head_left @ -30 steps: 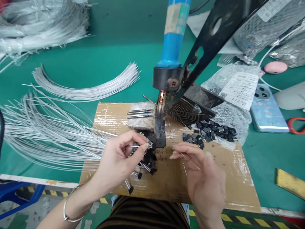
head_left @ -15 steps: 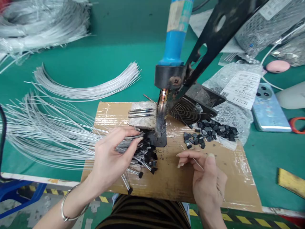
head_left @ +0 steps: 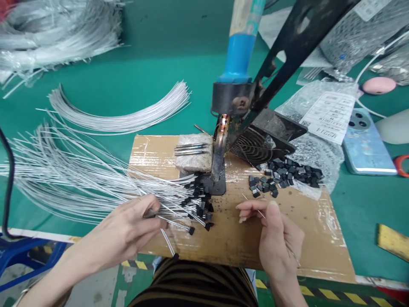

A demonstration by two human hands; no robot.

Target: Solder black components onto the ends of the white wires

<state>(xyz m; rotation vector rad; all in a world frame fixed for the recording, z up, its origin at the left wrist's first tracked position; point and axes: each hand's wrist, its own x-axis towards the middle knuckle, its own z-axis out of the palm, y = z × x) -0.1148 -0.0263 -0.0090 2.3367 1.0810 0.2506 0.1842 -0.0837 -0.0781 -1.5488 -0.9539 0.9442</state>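
My left hand (head_left: 134, 228) is closed with curled fingers over the front edge of the bundle of white wires (head_left: 96, 192). A couple of these wires emerge from under its fingertips, with small black connectors (head_left: 191, 230) on their ends. More black connectors cluster on the wire ends just left of the soldering iron's tip. My right hand (head_left: 279, 241) pinches a thin strand of solder wire (head_left: 260, 212) between thumb and fingers; its tail shows below the palm. Between and beyond both hands, the soldering iron (head_left: 238, 55) hangs tip down in a black stand.
Loose black connectors (head_left: 287, 175) lie at right on the cardboard (head_left: 243, 238). Behind them stands a small black fan (head_left: 255, 145). A whitish block (head_left: 193, 164) carries several thin dark rods. Another curved wire bundle (head_left: 118, 121) lies behind, and a phone (head_left: 369, 145) at right.
My left hand has moved left and toward me, away from the connectors by the iron's tip. My right hand has hardly moved, still holding the solder wire. The view has shifted slightly.
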